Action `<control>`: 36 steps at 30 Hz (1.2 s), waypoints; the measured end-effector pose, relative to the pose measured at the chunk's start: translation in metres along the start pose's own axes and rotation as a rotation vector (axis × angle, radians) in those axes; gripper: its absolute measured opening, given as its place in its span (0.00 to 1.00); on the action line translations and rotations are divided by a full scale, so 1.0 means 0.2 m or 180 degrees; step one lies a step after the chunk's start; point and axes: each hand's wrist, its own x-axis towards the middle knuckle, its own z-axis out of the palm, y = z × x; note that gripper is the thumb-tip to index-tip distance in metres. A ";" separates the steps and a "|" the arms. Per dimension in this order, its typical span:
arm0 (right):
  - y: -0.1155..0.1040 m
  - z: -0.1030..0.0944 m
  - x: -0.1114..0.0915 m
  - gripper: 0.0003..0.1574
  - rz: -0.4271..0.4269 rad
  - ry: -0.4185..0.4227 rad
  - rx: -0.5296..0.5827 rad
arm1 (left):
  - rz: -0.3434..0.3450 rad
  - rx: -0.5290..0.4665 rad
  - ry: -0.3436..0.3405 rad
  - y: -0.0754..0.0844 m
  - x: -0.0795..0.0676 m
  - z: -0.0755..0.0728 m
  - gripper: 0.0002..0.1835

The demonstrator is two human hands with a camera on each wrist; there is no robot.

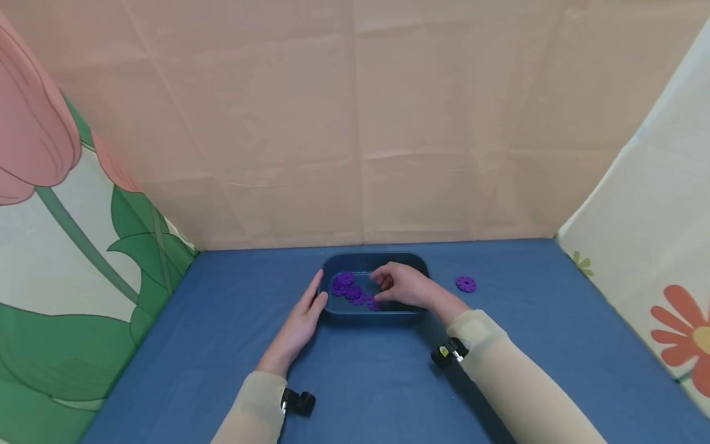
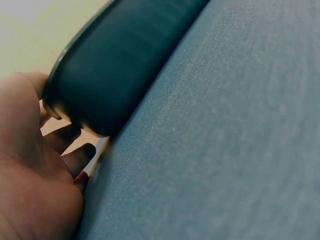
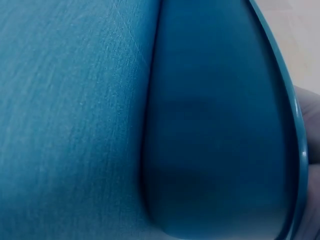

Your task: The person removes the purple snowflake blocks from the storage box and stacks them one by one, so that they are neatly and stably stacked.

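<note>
A dark blue rectangular tray (image 1: 360, 317) stands on the blue cloth. Inside it, mostly toward the left, lie several round purple discs (image 1: 345, 279) with notched edges. My left hand (image 1: 299, 320) rests against the tray's left end, fingers extended along the wall and thumb at the near corner. Over the right half of the tray is my right hand (image 1: 407, 287), its fingers bent and a gap between thumb and forefinger. The thumb tip is close to the nearest purple discs. In the right wrist view, the tray's wall (image 3: 220, 125) hides most of that hand.
One more purple disc (image 1: 466, 284) with holes lies on the blue cloth (image 1: 366, 382) to the right of the tray. A beige backdrop (image 1: 355, 123) rises behind the table. Flower-printed panels stand at the left (image 1: 66, 345) and right (image 1: 638, 246).
</note>
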 end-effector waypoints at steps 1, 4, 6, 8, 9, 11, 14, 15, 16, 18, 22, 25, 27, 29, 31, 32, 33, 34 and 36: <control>0.00 0.00 0.00 0.30 0.0006 -0.0024 -0.0026 | 0.0003 -0.0001 -0.0002 0.00 0.00 0.00 0.36; 0.00 0.00 0.01 0.31 0.0014 -0.0081 -0.0111 | 0.0006 -0.0008 -0.0005 0.00 0.01 0.00 0.36; 0.00 0.00 0.01 0.31 0.0029 -0.0115 -0.0177 | 0.0010 -0.0024 -0.0010 0.00 0.01 0.00 0.36; 0.00 0.00 0.01 0.32 0.0041 -0.0154 -0.0229 | 0.0013 -0.0028 -0.0005 0.00 0.01 0.00 0.36; 0.00 0.00 0.02 0.32 0.0051 -0.0170 -0.0243 | 0.0010 -0.0025 0.0000 0.00 0.01 0.00 0.37; 0.00 0.00 0.02 0.32 0.0057 -0.0209 -0.0279 | 0.0007 -0.0016 0.0008 0.00 0.01 0.00 0.37; 0.00 0.00 0.02 0.32 0.0062 -0.0255 -0.0310 | -0.0005 0.0001 0.0010 0.00 0.01 0.01 0.36; 0.00 0.00 0.02 0.32 0.0066 -0.0272 -0.0313 | -0.0008 0.0003 0.0010 0.00 0.01 0.01 0.36; 0.00 0.00 0.02 0.32 0.0062 -0.0285 -0.0324 | -0.0007 0.0009 0.0011 0.00 0.01 0.01 0.36; -0.01 0.00 0.02 0.32 0.0044 -0.0309 -0.0349 | -0.0012 0.0008 0.0009 0.00 0.01 0.00 0.36; -0.01 0.00 0.02 0.31 -0.0043 -0.0326 -0.0414 | -0.0011 -0.0011 0.0005 0.00 0.02 0.00 0.36; -0.01 0.00 0.03 0.30 -0.0095 -0.0331 -0.0453 | 0.0015 -0.0033 -0.0006 -0.01 0.02 0.00 0.36; 0.00 0.00 0.03 0.29 -0.0125 -0.0336 -0.0475 | 0.0040 -0.0038 -0.0021 -0.01 0.03 0.01 0.36; 0.00 0.00 0.03 0.27 -0.0152 -0.0341 -0.0501 | 0.0048 -0.0029 -0.0026 -0.01 0.03 0.01 0.36; 0.00 0.00 0.03 0.26 -0.0178 -0.0341 -0.0515 | 0.0050 -0.0015 -0.0029 -0.01 0.03 0.01 0.36; 0.00 0.00 0.03 0.25 -0.0184 -0.0344 -0.0521 | 0.0043 -0.0008 -0.0027 0.00 0.03 0.00 0.35; 0.00 0.00 0.03 0.24 -0.0184 -0.0344 -0.0524 | 0.0037 -0.0004 -0.0021 0.00 0.03 0.00 0.35; 0.00 0.00 0.03 0.23 -0.0180 -0.0347 -0.0522 | 0.0030 0.0006 -0.0015 0.00 0.03 0.00 0.35; -0.01 0.00 0.02 0.22 -0.0177 -0.0357 -0.0510 | 0.0033 0.0016 -0.0007 0.01 0.02 0.00 0.36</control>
